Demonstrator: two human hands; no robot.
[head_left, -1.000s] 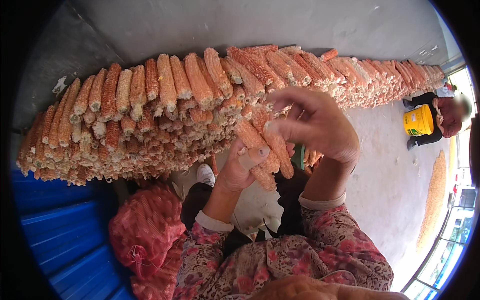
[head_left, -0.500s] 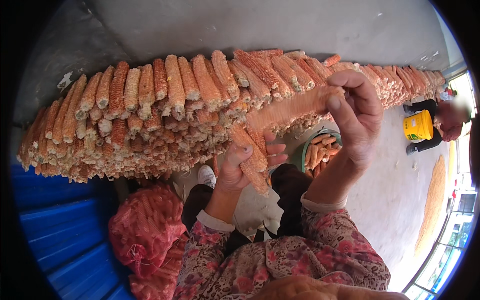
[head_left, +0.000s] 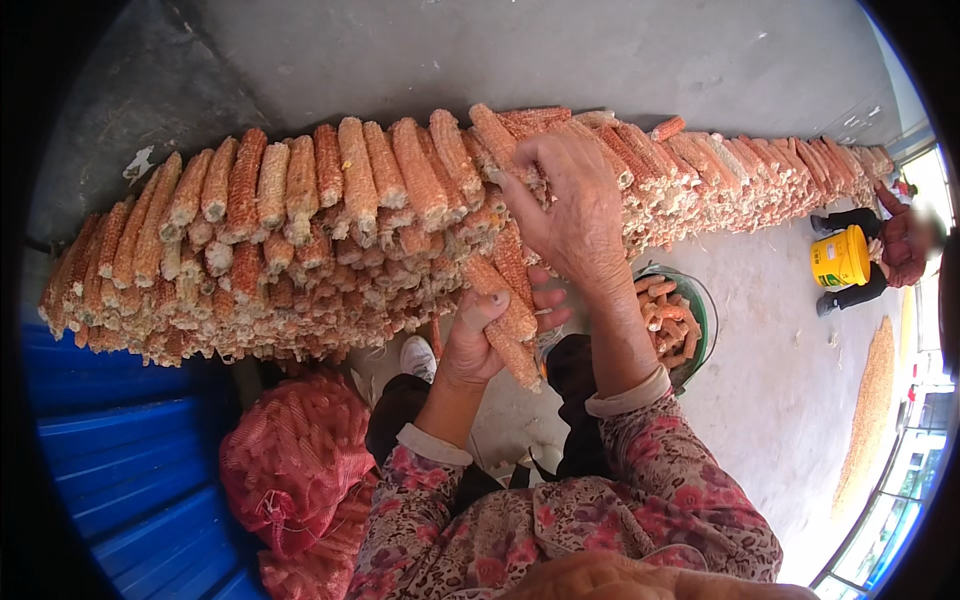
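Bare corn cobs (head_left: 513, 355), reddish-tan and stripped of kernels, lie across the palm of my left hand (head_left: 470, 340), which is closed on them with the thumb over the top. At least one more cob (head_left: 511, 258) stands up behind them, between the hand and the stack. My right hand (head_left: 575, 210) reaches up to the top row of a long stack of cobs (head_left: 300, 280). Its thumb and fingers are around the lower end of a pale cob (head_left: 490, 128) that leans on the top row; the hand hides part of that end.
A grey wall (head_left: 350, 50) backs the stack. A green bucket of cobs (head_left: 706, 330) stands right of my knees; red mesh sacks of cobs (head_left: 290, 450) sit at lower left beside blue metal sheeting (head_left: 130, 440). Far right, a person (head_left: 905, 245) sits by a yellow bucket (head_left: 840, 257).
My right hand has moved left and up to the stack with its cob, which now rests on the top row. My left hand keeps its cobs in nearly the same place.
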